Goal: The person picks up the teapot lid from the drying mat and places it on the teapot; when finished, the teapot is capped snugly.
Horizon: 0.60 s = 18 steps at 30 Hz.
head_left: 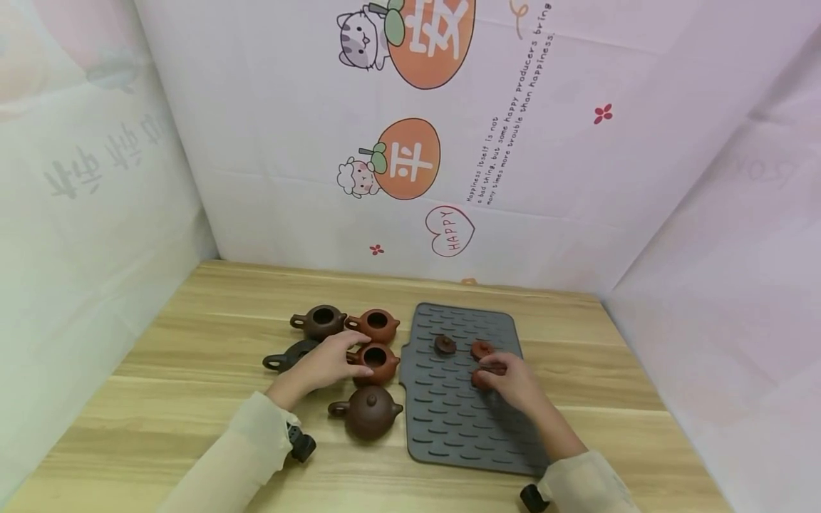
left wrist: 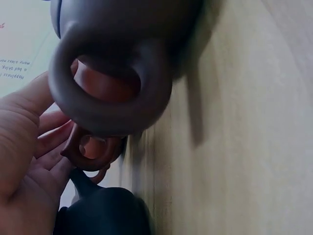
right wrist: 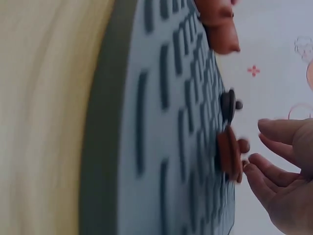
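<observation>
My left hand (head_left: 323, 363) holds a lidless red-brown teapot (head_left: 383, 367) with thumb and fingers on either side of its body. In the left wrist view, the handle of a dark brown lidded teapot (left wrist: 110, 110) partly covers the fingertips. On the grey mat (head_left: 442, 420), my right hand (head_left: 516, 385) reaches round a red-brown lid (head_left: 478, 380). The right wrist view shows its thumb and fingers apart beside a red-brown lid (right wrist: 230, 154). Another red-brown lid (head_left: 482, 349) and a dark brown lid (head_left: 445, 345) lie behind it.
Behind the left hand stand a lidless dark brown teapot (head_left: 323, 324) and another lidless red-brown teapot (head_left: 375, 326). A black teapot (head_left: 296, 350) is partly hidden by that hand. The dark lidded teapot (head_left: 372, 417) stands nearest me. Printed cloth walls (head_left: 308, 178) surround the wooden table (head_left: 128, 399).
</observation>
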### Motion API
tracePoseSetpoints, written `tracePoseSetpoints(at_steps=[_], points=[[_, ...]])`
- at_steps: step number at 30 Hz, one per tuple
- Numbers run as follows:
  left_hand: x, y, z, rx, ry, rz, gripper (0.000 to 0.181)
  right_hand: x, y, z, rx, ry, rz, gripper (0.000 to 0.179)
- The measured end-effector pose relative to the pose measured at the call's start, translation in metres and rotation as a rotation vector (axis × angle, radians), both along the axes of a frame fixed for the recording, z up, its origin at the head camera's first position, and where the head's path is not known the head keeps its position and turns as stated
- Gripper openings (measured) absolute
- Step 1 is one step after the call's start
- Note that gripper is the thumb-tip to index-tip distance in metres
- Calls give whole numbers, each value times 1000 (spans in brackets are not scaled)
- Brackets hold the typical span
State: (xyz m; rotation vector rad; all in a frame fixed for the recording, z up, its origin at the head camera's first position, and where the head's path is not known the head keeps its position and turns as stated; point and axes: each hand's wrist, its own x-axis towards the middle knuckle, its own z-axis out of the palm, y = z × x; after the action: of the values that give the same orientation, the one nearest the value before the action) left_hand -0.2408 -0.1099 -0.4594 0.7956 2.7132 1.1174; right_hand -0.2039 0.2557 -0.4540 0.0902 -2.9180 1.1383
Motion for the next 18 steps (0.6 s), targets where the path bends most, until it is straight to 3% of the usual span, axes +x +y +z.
tracePoseSetpoints(at_steps=[8, 18], points=[[-2, 3, 3, -49, 57, -37, 54, 1, 14, -7, 7, -40, 5, 19], [-4, 4, 1, -55, 37, -14, 52, 1, 11, -13, 48, -41, -29, 19]])
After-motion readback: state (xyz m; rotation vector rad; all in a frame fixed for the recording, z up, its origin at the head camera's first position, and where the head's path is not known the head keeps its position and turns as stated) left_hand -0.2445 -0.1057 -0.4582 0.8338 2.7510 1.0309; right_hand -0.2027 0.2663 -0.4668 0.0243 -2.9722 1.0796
